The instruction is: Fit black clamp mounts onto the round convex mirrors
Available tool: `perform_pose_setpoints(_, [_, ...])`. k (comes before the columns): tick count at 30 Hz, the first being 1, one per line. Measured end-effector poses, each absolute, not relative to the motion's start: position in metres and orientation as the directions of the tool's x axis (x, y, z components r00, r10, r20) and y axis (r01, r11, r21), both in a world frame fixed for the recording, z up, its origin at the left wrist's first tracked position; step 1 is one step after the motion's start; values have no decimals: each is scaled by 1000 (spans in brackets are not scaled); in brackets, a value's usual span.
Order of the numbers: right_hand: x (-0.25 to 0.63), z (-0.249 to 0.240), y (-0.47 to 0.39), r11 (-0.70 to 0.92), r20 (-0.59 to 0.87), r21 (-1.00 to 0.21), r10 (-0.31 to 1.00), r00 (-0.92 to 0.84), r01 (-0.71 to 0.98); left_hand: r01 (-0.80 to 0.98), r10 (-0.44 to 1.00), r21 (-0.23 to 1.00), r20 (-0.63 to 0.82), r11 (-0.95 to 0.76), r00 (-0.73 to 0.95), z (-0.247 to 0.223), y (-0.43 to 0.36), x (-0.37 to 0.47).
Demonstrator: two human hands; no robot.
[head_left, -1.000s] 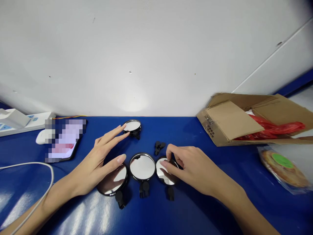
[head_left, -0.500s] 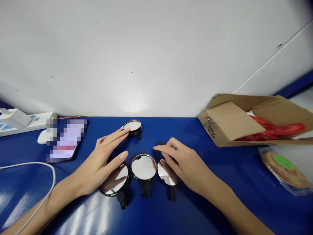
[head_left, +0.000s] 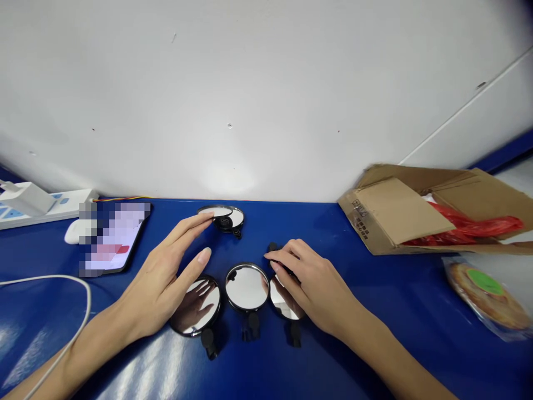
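Observation:
My left hand (head_left: 164, 272) is stretched out flat, thumb apart, with its fingertips at a tilted round mirror (head_left: 208, 210). This mirror overlaps another round mirror (head_left: 237, 218) behind it, near the wall. Below my left thumb lies a left round mirror (head_left: 195, 311), partly covered by the hand. Beside it lie a middle round mirror (head_left: 247, 287) and a right round mirror (head_left: 282, 303), black mounts toward me. My right hand (head_left: 310, 272) covers part of the right mirror. Its fingers are bent together at a small black part (head_left: 272, 246); what they grip is mostly hidden.
A cardboard box (head_left: 400, 211) with a red plastic bag (head_left: 470, 222) stands at right, with a wrapped round pastry (head_left: 487, 291) before it. At left are a phone (head_left: 116, 239), a white case (head_left: 77, 232), a power strip (head_left: 73, 204) and a white cable (head_left: 85, 311) across my left forearm.
The mirror at my left fingertips has slid left and tilted, uncovering the second mirror behind it. My left hand has drawn slightly left. My right hand has hardly moved.

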State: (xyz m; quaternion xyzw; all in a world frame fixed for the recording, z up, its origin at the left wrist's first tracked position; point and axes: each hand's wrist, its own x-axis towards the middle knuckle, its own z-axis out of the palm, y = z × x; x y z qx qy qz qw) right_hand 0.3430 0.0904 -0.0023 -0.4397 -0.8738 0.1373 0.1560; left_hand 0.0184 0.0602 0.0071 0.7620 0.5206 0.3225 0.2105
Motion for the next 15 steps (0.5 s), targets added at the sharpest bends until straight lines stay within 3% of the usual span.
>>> perform_pose_setpoints(8, [341, -4, 90, 568, 213, -384, 822, -528, 728, 687, 897, 590, 377, -425, 230, 12, 53, 21])
perform_pose_setpoints(15, [341, -4, 88, 488, 314, -567, 873, -374, 664, 665, 849, 531, 387, -525, 360, 16, 46, 22])
